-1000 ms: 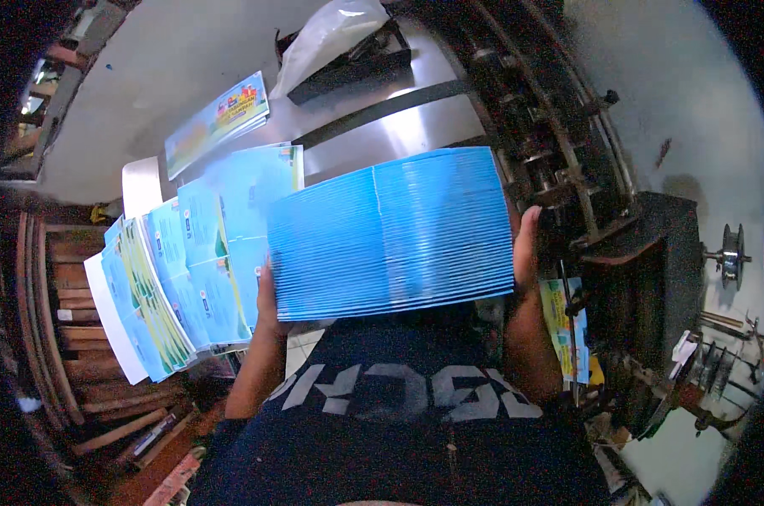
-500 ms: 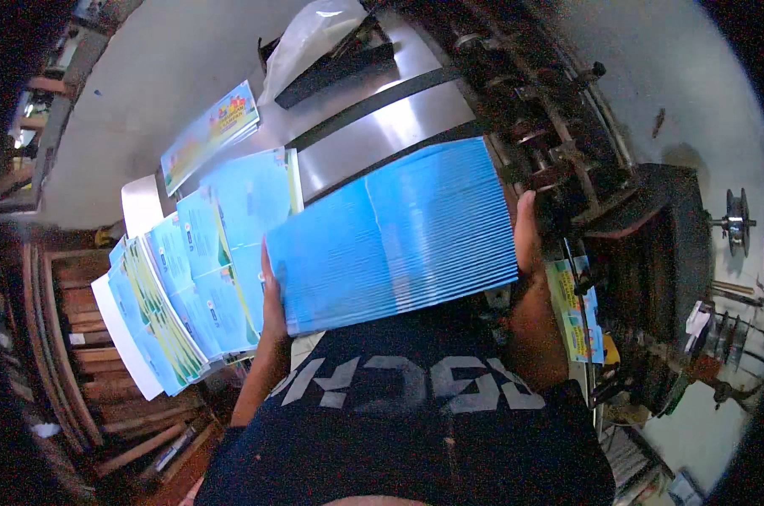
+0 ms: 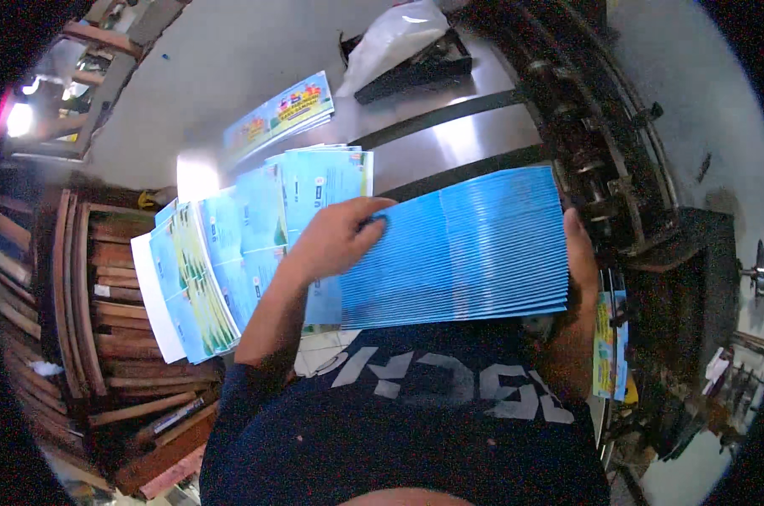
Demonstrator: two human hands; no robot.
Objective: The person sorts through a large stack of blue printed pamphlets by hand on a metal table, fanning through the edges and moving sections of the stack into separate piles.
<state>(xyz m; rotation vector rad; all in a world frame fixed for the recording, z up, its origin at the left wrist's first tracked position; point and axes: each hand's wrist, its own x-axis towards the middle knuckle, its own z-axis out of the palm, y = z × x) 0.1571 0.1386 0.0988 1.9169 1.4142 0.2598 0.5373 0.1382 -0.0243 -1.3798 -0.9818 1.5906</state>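
A thick fanned stack of blue printed sheets (image 3: pixel 475 244) lies in front of me, its layered edges stepping down toward my body. At its upper left corner my left hand (image 3: pixel 341 236) is closed, with thumb and curled fingers on the sheet edges. The right end of the stack rests against my right hand (image 3: pixel 579 261), which grips it with the thumb up along the edge; the other fingers are hidden underneath. Left of the stack, more printed sheets (image 3: pixel 260 219) in blue, yellow and green lie overlapping, partly behind my left forearm.
A metal table (image 3: pixel 433 139) with dark strips stretches behind the stack, bearing a dark tray (image 3: pixel 416 78) with a white plastic bag (image 3: pixel 395 42). Further printed sheets (image 3: pixel 281 114) lie at the back left. Dark machinery (image 3: pixel 584 143) borders the right; wooden slats (image 3: pixel 125 295) stand at left.
My left hand has moved from the stack's left edge up onto its upper left corner, fingers now curled. My right hand stays at the right end. The view has shifted, moving the scene rightward.
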